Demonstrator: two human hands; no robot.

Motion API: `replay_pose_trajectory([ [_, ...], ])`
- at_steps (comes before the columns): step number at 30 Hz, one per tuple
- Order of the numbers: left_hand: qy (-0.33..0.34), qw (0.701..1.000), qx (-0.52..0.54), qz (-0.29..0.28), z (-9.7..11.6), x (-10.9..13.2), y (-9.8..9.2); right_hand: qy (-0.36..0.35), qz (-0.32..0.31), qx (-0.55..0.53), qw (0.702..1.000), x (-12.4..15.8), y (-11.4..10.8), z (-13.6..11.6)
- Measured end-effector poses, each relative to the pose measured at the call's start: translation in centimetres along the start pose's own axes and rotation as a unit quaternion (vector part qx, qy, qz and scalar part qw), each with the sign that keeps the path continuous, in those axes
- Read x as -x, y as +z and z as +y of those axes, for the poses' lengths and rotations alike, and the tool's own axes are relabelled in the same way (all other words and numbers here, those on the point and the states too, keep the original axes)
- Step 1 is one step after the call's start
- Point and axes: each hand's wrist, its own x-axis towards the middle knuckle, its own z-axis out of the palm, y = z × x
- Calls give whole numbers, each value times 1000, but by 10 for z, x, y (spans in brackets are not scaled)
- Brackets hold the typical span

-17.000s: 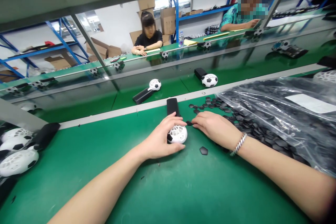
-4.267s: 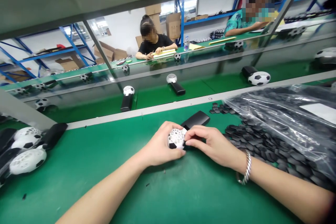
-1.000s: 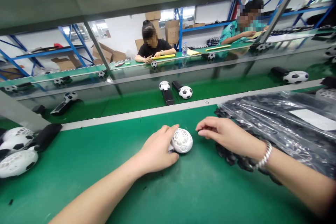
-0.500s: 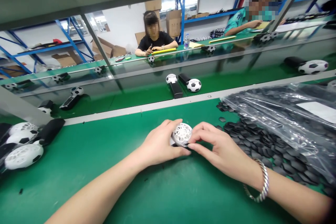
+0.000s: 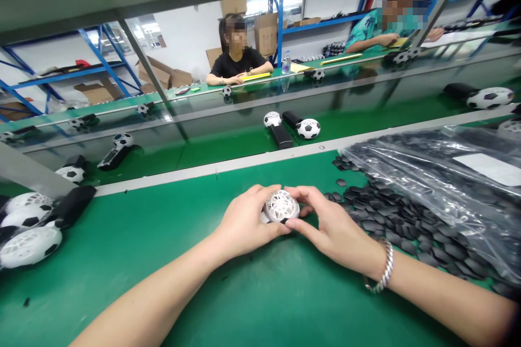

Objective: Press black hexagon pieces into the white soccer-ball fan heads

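A white ball-shaped fan head (image 5: pixel 280 207) with a lattice of holes sits between my two hands on the green table (image 5: pixel 171 260). My left hand (image 5: pixel 244 222) wraps round its left side, fingers curled. My right hand (image 5: pixel 325 222), a silver bracelet at the wrist, closes on its right side with thumb and fingertips pressed against the shell. The fan's handle is hidden under my hands. A heap of small black hexagon pieces (image 5: pixel 386 217) lies just right of my right hand.
A clear plastic bag (image 5: pixel 439 173) full of black pieces lies at the right. Several white ball fans with black handles (image 5: pixel 32 227) are piled at the left edge. Finished football fans (image 5: pixel 308 128) ride the conveyor beyond a grey rail. Two people sit at the far bench.
One second ago my right hand was off the fan, over the black pieces. It has come back and closed on the fan's right side. The fans on the conveyor have drifted right.
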Motion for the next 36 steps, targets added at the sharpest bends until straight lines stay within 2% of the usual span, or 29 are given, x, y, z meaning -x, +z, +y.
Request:
replay_pose_trajectory([
  [4, 10, 1000, 8, 9, -1, -1, 2, -2, 22, 28, 999, 1, 4, -1],
  [11, 9, 1000, 12, 10, -3, 2, 4, -15, -15, 54, 998, -4, 0, 0],
  [20, 3, 1000, -8, -9, -3, 1, 2, -30, -11, 67, 997, -5, 1, 7],
  [28, 16, 1000, -18, 10, -1, 1, 4, -23, 21, 50, 998, -8, 6, 2],
  [32, 9, 1000, -17, -5, 3, 3, 5, -1, -31, 19, 999, -17, -18, 4],
  [34, 2, 1000, -19, -14, 3, 2, 6, 12, -20, 76, 997, -18, -37, 13],
  [36, -14, 1000, -24, -7, 0, 0, 4, 51, 9, 177, 983, -16, -54, 25],
])
